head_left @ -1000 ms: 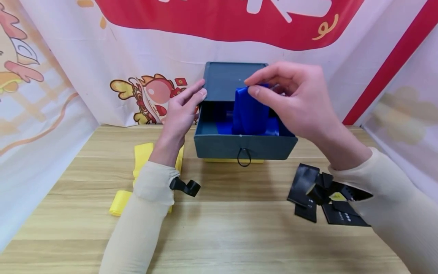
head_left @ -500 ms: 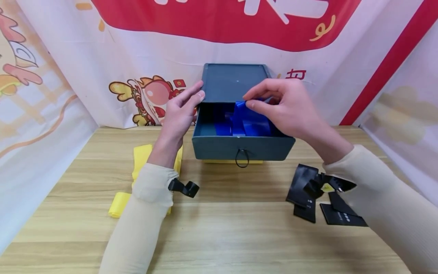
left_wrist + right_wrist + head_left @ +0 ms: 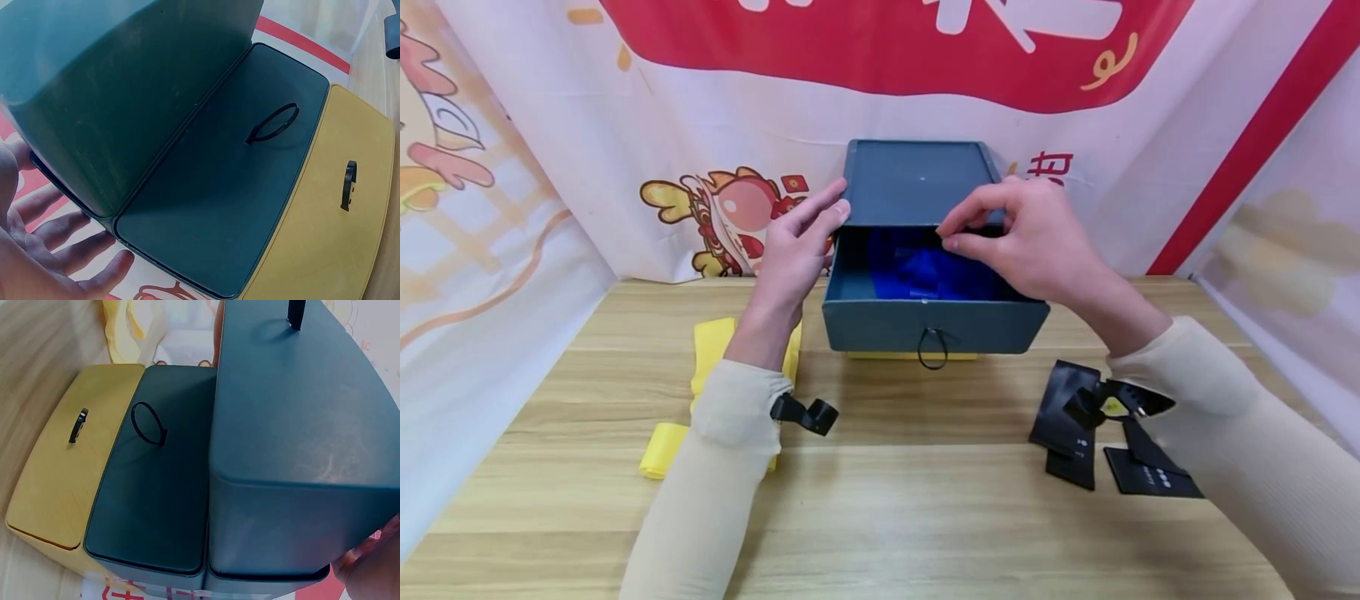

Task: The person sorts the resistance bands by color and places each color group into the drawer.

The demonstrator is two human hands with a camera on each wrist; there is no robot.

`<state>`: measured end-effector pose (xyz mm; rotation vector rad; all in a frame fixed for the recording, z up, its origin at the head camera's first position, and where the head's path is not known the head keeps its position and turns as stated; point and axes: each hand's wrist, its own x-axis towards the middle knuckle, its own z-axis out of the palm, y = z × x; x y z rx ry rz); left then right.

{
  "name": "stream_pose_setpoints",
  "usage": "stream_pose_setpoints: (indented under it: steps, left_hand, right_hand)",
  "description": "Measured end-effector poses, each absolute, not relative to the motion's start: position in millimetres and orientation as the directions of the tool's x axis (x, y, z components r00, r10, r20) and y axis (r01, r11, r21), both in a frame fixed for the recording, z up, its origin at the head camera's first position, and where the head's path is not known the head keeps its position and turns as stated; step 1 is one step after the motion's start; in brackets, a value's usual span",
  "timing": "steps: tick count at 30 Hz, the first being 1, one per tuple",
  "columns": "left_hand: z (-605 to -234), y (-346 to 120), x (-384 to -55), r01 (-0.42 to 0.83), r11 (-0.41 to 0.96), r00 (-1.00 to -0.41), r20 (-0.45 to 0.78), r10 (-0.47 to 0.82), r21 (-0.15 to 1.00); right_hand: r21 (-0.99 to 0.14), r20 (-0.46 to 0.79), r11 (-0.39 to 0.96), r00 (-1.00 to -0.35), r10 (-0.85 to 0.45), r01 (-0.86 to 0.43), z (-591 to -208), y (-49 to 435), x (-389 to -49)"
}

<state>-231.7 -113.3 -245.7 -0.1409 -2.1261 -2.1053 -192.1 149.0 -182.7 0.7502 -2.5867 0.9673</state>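
- Head: glossy blue strip point(image 3: 925, 267) lies in pulled-out dark-teal rectangular drawer point(image 3: 880, 325); right hand point(image 3: 1030, 237) above, thumb and index close, can't tell if pinching; left hand point(image 3: 801, 237) against dark-teal boxy cabinet point(image 3: 917, 183)
- Left wrist: left hand spread, closed dark-teal drawer point(image 3: 200, 187) above yellow drawer point(image 3: 319, 200)
- Right wrist: right hand mostly hidden

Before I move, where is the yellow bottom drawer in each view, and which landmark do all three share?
Head: the yellow bottom drawer is a thin strip near centre, beneath the open top drawer.
Left wrist: the yellow bottom drawer is at the right, past the closed middle drawer.
Right wrist: the yellow bottom drawer is at the left.
Shared landmark: the open top drawer, upper left in left wrist, right side in right wrist.
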Motion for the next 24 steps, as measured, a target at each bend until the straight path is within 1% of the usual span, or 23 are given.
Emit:
stream_pose_setpoints:
  steps: [5, 9, 11, 17, 20, 24]
  left_hand:
    - [-245, -113, -232, 0.165, 0.014, -0.986, 0.166, -0.034, 0.986]
    - [-246, -114, -232, 0.168, 0.016, -0.985, 0.168, -0.03, 0.986]
    - [-246, -113, -232, 0.167, 0.017, -0.985, 0.167, -0.031, 0.986]
    - [-244, -113, -231, 0.161, 0.012, -0.986, 0.161, -0.031, 0.987]
    - [-244, -113, -231, 0.159, 0.015, -0.987, 0.16, -0.033, 0.987]
    - [-245, -113, -231, 0.16, 0.021, -0.986, 0.161, -0.034, 0.987]
  right_hand:
    - [-0.541, 0.452, 0.617, -0.816, -0.361, -0.572, -184, 153, -189]
    - [-0.566, 0.484, 0.599, -0.816, -0.316, -0.567, -185, 157, -179]
    - [-0.578, 0.509, 0.592, -0.815, -0.276, -0.562, -185, 159, -171]
    - [-0.66, 0.587, 0.512, -0.803, -0.105, -0.55, -186, 162, -141]
    - [-0.695, 0.591, 0.482, -0.805, -0.039, -0.534, -188, 162, -126]
    - [-0.723, 0.573, 0.473, -0.819, 0.005, -0.503, -198, 158, -107]
